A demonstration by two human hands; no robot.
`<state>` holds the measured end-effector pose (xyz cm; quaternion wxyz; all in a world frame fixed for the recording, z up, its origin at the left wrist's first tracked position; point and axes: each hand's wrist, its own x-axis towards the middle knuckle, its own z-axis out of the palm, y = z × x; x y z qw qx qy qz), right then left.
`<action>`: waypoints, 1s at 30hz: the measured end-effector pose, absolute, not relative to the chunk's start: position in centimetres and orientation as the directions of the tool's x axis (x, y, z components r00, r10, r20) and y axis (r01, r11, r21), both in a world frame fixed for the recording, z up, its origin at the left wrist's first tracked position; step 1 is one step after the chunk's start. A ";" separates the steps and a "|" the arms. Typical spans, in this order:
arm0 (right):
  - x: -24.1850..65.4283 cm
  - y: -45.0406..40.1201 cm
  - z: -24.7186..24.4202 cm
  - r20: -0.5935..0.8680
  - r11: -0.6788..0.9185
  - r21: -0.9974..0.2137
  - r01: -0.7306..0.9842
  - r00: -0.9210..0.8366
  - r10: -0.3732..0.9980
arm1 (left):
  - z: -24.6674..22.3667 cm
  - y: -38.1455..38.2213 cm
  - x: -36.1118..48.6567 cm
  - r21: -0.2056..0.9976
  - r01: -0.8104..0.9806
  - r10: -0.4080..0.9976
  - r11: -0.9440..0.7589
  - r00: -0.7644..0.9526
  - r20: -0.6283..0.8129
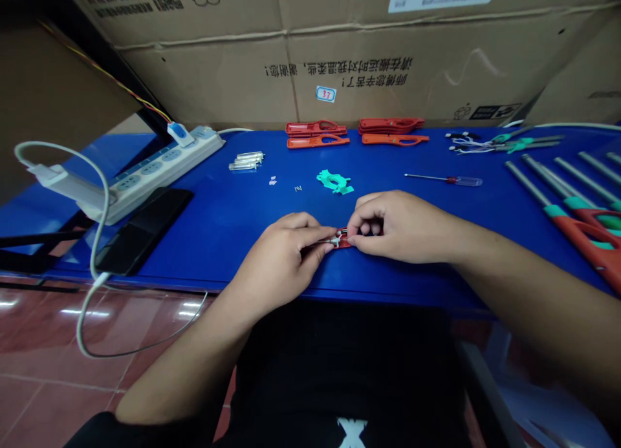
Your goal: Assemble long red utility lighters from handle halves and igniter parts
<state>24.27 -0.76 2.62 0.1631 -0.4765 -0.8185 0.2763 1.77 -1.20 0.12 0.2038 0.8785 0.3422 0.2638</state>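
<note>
Near the front edge of the blue tabletop (204, 241), a red casing (344, 244) is held by the left hand (286, 254), thumb and forefinger nearly closed, and the right hand (395, 227), fingers curled in tightly. The tabletop is backed by a cardboard box (218, 79); red floor tiles (39, 344) are seen below.

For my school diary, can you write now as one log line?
left hand: holding red shell | right hand: at red shell | screwdriver: lying on table | phone: beside power strip
</note>
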 end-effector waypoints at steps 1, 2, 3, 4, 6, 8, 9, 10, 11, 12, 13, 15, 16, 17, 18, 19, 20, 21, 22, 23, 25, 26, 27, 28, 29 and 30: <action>24.3 -0.8 2.6 0.004 0.395 -0.608 0.689 -0.494 0.870 | 0.1 -1.2 1.8 0.536 0.495 0.708 -0.684 0.627 0.325; 24.3 -0.8 2.6 0.005 0.395 -0.607 0.690 -0.493 0.870 | 0.1 -1.2 1.8 0.533 0.496 0.707 -0.686 0.628 0.325; 24.3 -0.8 2.6 0.004 0.395 -0.605 0.691 -0.494 0.870 | 0.1 -1.2 1.8 0.530 0.497 0.706 -0.687 0.630 0.325; 24.3 -0.8 2.6 0.004 0.396 -0.604 0.692 -0.494 0.869 | 0.1 -1.2 1.8 0.527 0.497 0.704 -0.689 0.632 0.324; 24.3 -0.8 2.6 0.007 0.399 -0.602 0.692 -0.495 0.869 | 0.2 -1.2 1.8 0.522 0.496 0.699 -0.694 0.637 0.324; 24.3 -0.7 2.6 0.008 0.399 -0.603 0.691 -0.495 0.869 | 0.2 -1.2 1.9 0.523 0.496 0.700 -0.693 0.636 0.325; 24.3 -0.7 2.7 0.007 0.398 -0.603 0.692 -0.493 0.870 | 0.2 -1.2 1.9 0.525 0.496 0.702 -0.692 0.634 0.326; 24.3 -0.7 2.7 0.006 0.396 -0.604 0.692 -0.493 0.870 | 0.2 -1.2 1.9 0.527 0.496 0.703 -0.691 0.631 0.328; 24.3 -0.7 2.7 0.004 0.395 -0.606 0.691 -0.494 0.870 | 0.2 -1.2 1.9 0.528 0.497 0.705 -0.688 0.630 0.326; 24.3 -0.7 2.8 0.003 0.394 -0.608 0.690 -0.494 0.869 | 0.2 -1.2 1.9 0.529 0.498 0.706 -0.687 0.629 0.325; 24.3 -0.7 2.8 0.002 0.393 -0.610 0.688 -0.494 0.869 | 0.2 -1.2 2.0 0.530 0.497 0.705 -0.687 0.631 0.323; 24.3 -0.8 2.8 0.000 0.392 -0.610 0.689 -0.494 0.869 | 0.1 -1.2 2.0 0.530 0.494 0.703 -0.689 0.635 0.321; 24.2 -0.8 2.8 -0.002 0.392 -0.609 0.689 -0.496 0.868 | 0.1 -1.1 1.9 0.530 0.491 0.699 -0.692 0.638 0.322; 24.2 -0.8 2.8 -0.004 0.394 -0.608 0.690 -0.499 0.867 | 0.1 -1.1 1.9 0.526 0.487 0.695 -0.697 0.641 0.327; 24.2 -0.8 2.8 -0.006 0.396 -0.608 0.688 -0.503 0.864 | 0.1 -1.2 1.9 0.518 0.485 0.689 -0.704 0.643 0.334; 24.2 -0.8 2.8 -0.007 0.396 -0.609 0.687 -0.504 0.863 | 0.2 -1.2 1.8 0.506 0.487 0.683 -0.712 0.647 0.338; 24.3 -0.8 2.8 -0.011 0.394 -0.612 0.685 -0.506 0.863 | 0.3 -1.3 1.7 0.492 0.490 0.677 -0.719 0.653 0.340; 24.4 -0.8 2.9 -0.011 0.391 -0.613 0.686 -0.502 0.865 | 0.4 -1.3 1.6 0.478 0.495 0.672 -0.726 0.660 0.336; 24.6 -0.6 3.0 -0.001 0.385 -0.611 0.692 -0.487 0.873 | 0.6 -1.4 1.5 0.464 0.503 0.670 -0.729 0.665 0.331; 24.9 -0.4 3.1 0.022 0.382 -0.600 0.703 -0.463 0.886 | 0.7 -1.5 1.4 0.453 0.511 0.669 -0.731 0.669 0.324; 25.5 0.4 3.2 0.098 0.388 -0.532 0.753 -0.400 0.911 | 0.9 -1.6 1.2 0.436 0.527 0.670 -0.729 0.679 0.299; 25.8 0.9 3.3 0.136 0.392 -0.474 0.788 -0.374 0.917 | 0.9 -1.7 1.1 0.431 0.534 0.672 -0.727 0.683 0.288; 26.0 1.5 3.3 0.164 0.394 -0.411 0.822 -0.359 0.919 | 0.9 -1.6 1.1 0.429 0.539 0.673 -0.725 0.686 0.276; 26.1 2.2 3.3 0.175 0.400 -0.355 0.845 -0.361 0.916 | 0.9 -1.6 1.0 0.428 0.543 0.674 -0.723 0.689 0.266; 26.1 2.8 3.2 0.178 0.417 -0.315 0.852 -0.379 0.908 | 0.9 -1.6 1.0 0.428 0.545 0.676 -0.721 0.689 0.261; 26.0 3.5 3.2 0.177 0.444 -0.288 0.849 -0.408 0.896 | 0.8 -1.5 1.0 0.427 0.548 0.678 -0.719 0.688 0.258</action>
